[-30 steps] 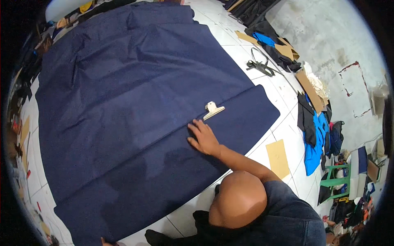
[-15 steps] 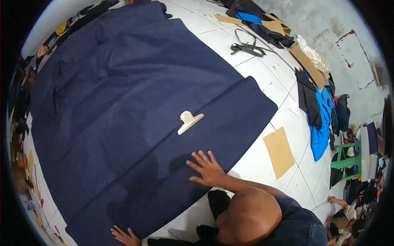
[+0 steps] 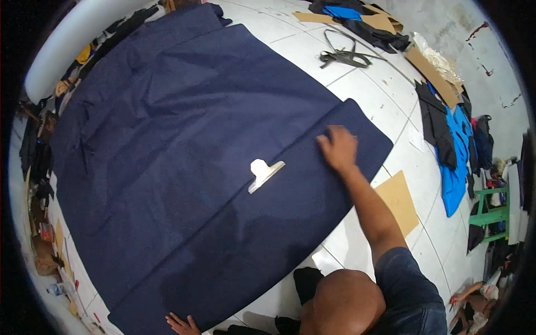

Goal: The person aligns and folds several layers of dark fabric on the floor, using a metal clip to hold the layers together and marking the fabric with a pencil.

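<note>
A large dark navy fabric lies spread over the tiled floor, with a long band folded along its near side. A silver bulldog clip sits at the fold line, roughly in the middle of that band. My right hand is on the band near its right end, fingers bent and slightly blurred, apart from the clip. At the lower edge of the view, my left hand rests open on the band's near left corner, fingers spread; its wrist is out of view.
White tiles surround the fabric. A tan cardboard sheet lies to the right, by my forearm. Beyond are black straps, blue and black cloth along the wall and a green stand. Clutter lines the left side.
My right hand has moved away and to the right along the folded band, from near its close edge to its right end. My left hand stays at the near left corner.
</note>
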The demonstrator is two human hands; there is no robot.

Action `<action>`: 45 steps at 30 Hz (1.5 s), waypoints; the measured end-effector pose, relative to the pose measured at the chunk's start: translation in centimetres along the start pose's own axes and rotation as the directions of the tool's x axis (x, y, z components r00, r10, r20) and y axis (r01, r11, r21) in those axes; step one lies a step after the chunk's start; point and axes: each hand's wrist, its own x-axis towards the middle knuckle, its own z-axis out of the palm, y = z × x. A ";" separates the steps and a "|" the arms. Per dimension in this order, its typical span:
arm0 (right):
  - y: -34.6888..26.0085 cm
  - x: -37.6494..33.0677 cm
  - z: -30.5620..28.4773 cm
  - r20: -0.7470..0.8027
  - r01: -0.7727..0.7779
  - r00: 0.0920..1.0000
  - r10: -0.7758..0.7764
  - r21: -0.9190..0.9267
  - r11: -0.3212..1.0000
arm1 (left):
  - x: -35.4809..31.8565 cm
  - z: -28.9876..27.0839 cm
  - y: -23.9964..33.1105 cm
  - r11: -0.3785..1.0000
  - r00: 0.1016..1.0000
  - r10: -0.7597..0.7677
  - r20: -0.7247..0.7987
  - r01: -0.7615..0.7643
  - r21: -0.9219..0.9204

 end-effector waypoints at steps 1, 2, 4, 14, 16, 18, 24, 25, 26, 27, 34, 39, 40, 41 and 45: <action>-4.0 0.1 1.6 0.073 0.147 0.985 -0.159 0.148 0.978 | 0.3 0.4 -1.0 0.999 0.999 0.044 0.003 -0.044 0.022; -7.7 -0.8 2.5 0.092 0.315 0.938 -0.334 0.172 0.933 | 0.8 -0.8 -0.6 0.998 0.993 0.062 0.104 -0.061 -0.017; -13.8 -2.8 4.4 0.033 0.526 0.840 -0.541 0.189 0.829 | 1.8 -0.6 -1.8 0.994 0.988 0.112 0.110 -0.112 -0.008; -16.9 -0.9 7.7 0.398 0.246 0.856 -0.330 0.247 0.937 | 3.2 -0.4 -2.6 0.961 0.953 0.268 0.141 -0.254 -0.111; -17.7 -0.3 7.3 0.393 0.267 0.845 -0.364 0.279 0.922 | 2.8 -1.5 -1.9 0.954 0.947 0.290 0.140 -0.276 -0.114; -19.3 -0.3 4.1 0.144 0.272 0.914 -0.379 0.473 0.838 | 2.5 -2.6 -1.2 0.949 0.942 0.305 0.136 -0.290 -0.123; -20.5 -7.9 -6.9 0.126 0.288 0.903 -0.412 0.535 0.794 | 1.6 -2.8 -0.6 0.950 0.954 0.300 0.005 -0.298 -0.096; -19.1 -9.0 -7.2 0.132 0.293 0.900 -0.415 0.521 0.801 | 1.4 -2.9 -0.7 0.947 0.952 0.305 0.014 -0.302 -0.110; -17.0 -9.9 -7.5 0.267 0.135 0.924 -0.275 0.446 0.885 | 1.5 -2.8 -0.9 0.930 0.944 0.324 -0.056 -0.329 -0.162; -14.6 -10.8 -8.1 0.377 -0.027 0.920 -0.108 0.337 0.941 | 1.7 -2.7 -1.0 0.905 0.929 0.347 -0.128 -0.368 -0.216; 4.5 -25.9 -8.2 0.501 -0.602 0.730 0.465 0.150 0.784 | -1.5 -3.5 -4.4 0.856 0.880 -0.395 -0.266 0.248 -0.453; 6.2 -33.6 -6.4 0.618 -0.827 0.533 0.578 0.526 0.199 | -0.9 2.4 -7.3 0.665 0.849 -0.528 -0.021 0.398 -0.632; 8.8 -35.4 -4.9 0.612 -0.780 0.519 0.597 0.625 0.037 | 0.0 2.4 -6.3 0.639 0.872 -0.488 0.048 0.394 -0.661; 11.2 -36.6 -3.7 0.606 -0.700 0.503 0.616 0.704 -0.120 | 1.1 2.5 -5.5 0.609 0.884 -0.456 0.100 0.392 -0.689; 7.8 -31.9 -5.3 0.673 -0.813 0.417 0.612 0.576 -0.080 | 3.2 3.5 -7.1 0.463 0.869 -0.439 0.227 0.436 -0.772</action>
